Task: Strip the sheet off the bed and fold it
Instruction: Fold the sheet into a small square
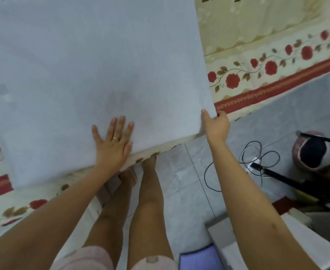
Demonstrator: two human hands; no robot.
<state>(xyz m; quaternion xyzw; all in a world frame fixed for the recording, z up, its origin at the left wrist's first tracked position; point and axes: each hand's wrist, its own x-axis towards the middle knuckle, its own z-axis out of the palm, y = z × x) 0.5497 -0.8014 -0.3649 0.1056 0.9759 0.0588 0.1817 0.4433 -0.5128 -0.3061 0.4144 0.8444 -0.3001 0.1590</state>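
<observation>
Sheet [94, 55]: pale side up, lying over floral fabric [277, 61] on the bed, near edge by my legs.
Left hand [113, 141]: flat, fingers spread, pinning the layer, likely against sliding.
Right hand [215, 123]: pinching the corner, probably to align the edges.

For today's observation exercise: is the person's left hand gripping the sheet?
No, the left hand lies flat, fingers straight, on the sheet.
</observation>
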